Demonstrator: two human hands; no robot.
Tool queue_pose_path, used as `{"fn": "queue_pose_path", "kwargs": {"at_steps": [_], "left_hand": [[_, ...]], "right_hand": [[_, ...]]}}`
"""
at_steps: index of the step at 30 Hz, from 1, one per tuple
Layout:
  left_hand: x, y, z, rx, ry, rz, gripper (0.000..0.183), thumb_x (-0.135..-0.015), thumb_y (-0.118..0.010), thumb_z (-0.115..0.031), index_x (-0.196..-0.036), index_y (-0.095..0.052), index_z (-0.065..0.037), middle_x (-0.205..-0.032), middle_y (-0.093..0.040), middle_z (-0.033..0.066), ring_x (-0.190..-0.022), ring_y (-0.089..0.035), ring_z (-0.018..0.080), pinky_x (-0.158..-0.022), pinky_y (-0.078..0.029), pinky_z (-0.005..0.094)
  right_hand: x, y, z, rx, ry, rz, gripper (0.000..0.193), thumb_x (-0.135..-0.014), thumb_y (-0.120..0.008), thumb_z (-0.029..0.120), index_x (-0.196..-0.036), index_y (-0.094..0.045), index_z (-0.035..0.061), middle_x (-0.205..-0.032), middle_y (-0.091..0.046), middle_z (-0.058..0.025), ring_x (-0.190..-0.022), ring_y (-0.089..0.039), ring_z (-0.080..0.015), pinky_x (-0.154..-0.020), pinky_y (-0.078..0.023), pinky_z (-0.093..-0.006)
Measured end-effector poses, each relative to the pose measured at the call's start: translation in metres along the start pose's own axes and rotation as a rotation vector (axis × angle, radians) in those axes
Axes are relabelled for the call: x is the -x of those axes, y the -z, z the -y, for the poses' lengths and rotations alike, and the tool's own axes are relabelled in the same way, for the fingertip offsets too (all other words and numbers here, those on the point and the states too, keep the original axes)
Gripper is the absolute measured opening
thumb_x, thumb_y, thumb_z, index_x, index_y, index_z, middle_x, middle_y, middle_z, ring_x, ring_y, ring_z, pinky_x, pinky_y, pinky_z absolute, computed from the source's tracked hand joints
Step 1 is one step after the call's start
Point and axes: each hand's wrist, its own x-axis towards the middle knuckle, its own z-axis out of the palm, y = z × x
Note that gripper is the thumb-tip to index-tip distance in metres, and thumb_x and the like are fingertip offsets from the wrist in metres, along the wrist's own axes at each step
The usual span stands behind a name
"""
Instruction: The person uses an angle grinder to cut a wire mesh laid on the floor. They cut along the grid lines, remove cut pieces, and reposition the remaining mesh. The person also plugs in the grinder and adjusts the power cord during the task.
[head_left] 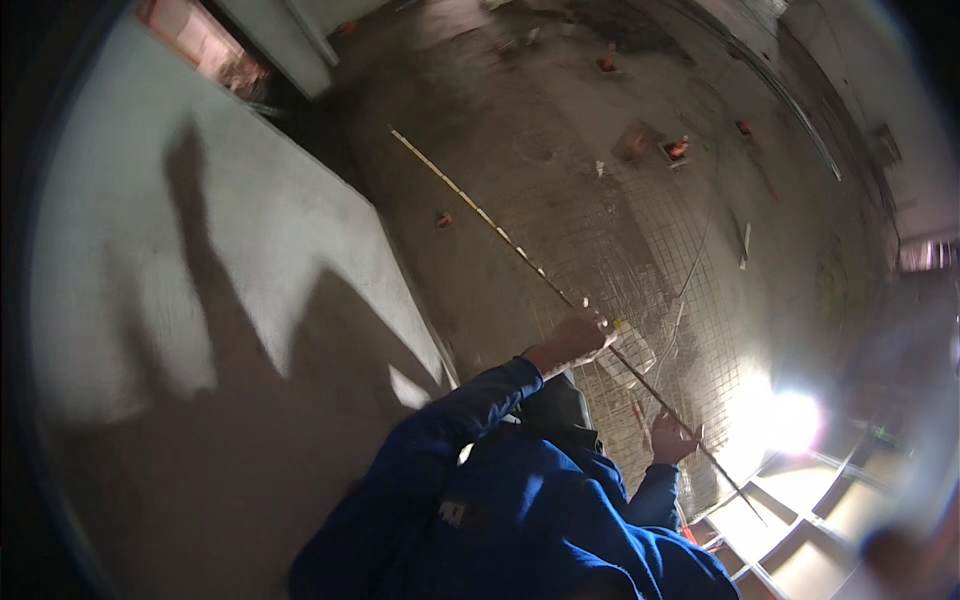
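Note:
A long thin rod point(497, 230), marked with pale bands along its far half, runs slantwise from the far left to the near right. My left hand point(578, 340) is closed around it near the middle. Lower down, my right hand point(673, 440) grips the same rod, its fingers curled against it. Both arms wear blue sleeves. Beyond my hands, the rod's far end hangs over the grey-brown floor point(480, 120), and its near end reaches toward a brightly lit grid of pale squares point(790, 495).
On my left rises a pale wall point(240, 250) carrying dark shadows. A wire mesh point(690, 240) lies on the floor ahead. Small orange objects point(678, 150) stand farther off, and long pipes point(800, 115) run along the right side. A glaring lamp point(795, 422) shines at the right.

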Motion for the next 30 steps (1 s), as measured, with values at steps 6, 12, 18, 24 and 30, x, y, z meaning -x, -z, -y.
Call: {"fn": "queue_pose_path", "kwargs": {"at_steps": [6,12,18,24,30], "left_hand": [[-0.009,0.037,0.089,0.021,0.103,0.074,0.019,-0.082,-0.063,-0.012,-0.100,-0.066,-0.012,-0.088,-0.067,0.0073,-0.094,-0.065,0.0289,-0.093,-0.042,0.0521],[-0.024,0.074,0.225,-0.188,0.111,0.411,0.016,-0.085,-0.065,-0.023,-0.098,-0.068,-0.015,-0.084,-0.070,0.0099,-0.086,-0.068,0.0268,-0.081,-0.049,0.0497],[-0.029,0.143,0.330,-0.190,0.285,0.565,0.022,-0.090,-0.063,-0.032,-0.104,-0.067,-0.015,-0.087,-0.070,0.0160,-0.083,-0.068,0.0366,-0.073,-0.051,0.0452],[-0.045,0.221,0.421,-0.138,0.323,0.581,0.032,-0.091,-0.063,-0.034,-0.100,-0.068,-0.003,-0.092,-0.069,0.0203,-0.089,-0.066,0.0396,-0.076,-0.050,0.0462],[-0.071,0.235,0.575,0.315,0.327,0.726,0.034,-0.090,-0.063,-0.035,-0.099,-0.070,-0.003,-0.095,-0.069,0.0210,-0.088,-0.066,0.0395,-0.075,-0.051,0.0444]], "right_hand": [[-0.048,-0.024,-0.092,-0.006,-0.123,0.123,0.050,-0.080,-0.060,0.050,-0.098,-0.058,0.0029,-0.105,-0.064,-0.0120,-0.101,-0.057,-0.0281,-0.096,-0.042,-0.0473],[-0.112,-0.102,-0.227,-0.188,-0.236,0.042,0.038,-0.092,-0.047,0.036,-0.112,-0.059,0.0055,-0.118,-0.063,-0.0134,-0.114,-0.055,-0.0292,-0.104,-0.037,-0.0498],[-0.143,-0.186,-0.340,-0.183,-0.283,0.332,0.025,-0.088,-0.053,0.036,-0.100,-0.058,0.0141,-0.103,-0.062,-0.0063,-0.097,-0.058,-0.0294,-0.082,-0.047,-0.0507],[-0.151,-0.313,-0.428,-0.284,-0.305,0.195,0.026,-0.090,-0.052,0.042,-0.101,-0.057,0.0187,-0.097,-0.058,-0.0004,-0.095,-0.057,-0.0248,-0.081,-0.047,-0.0509],[-0.199,-0.419,-0.497,-0.332,-0.208,0.244,0.030,-0.089,-0.054,0.047,-0.105,-0.057,0.0225,-0.107,-0.056,-0.0040,-0.100,-0.054,-0.0261,-0.082,-0.047,-0.0495]]}}
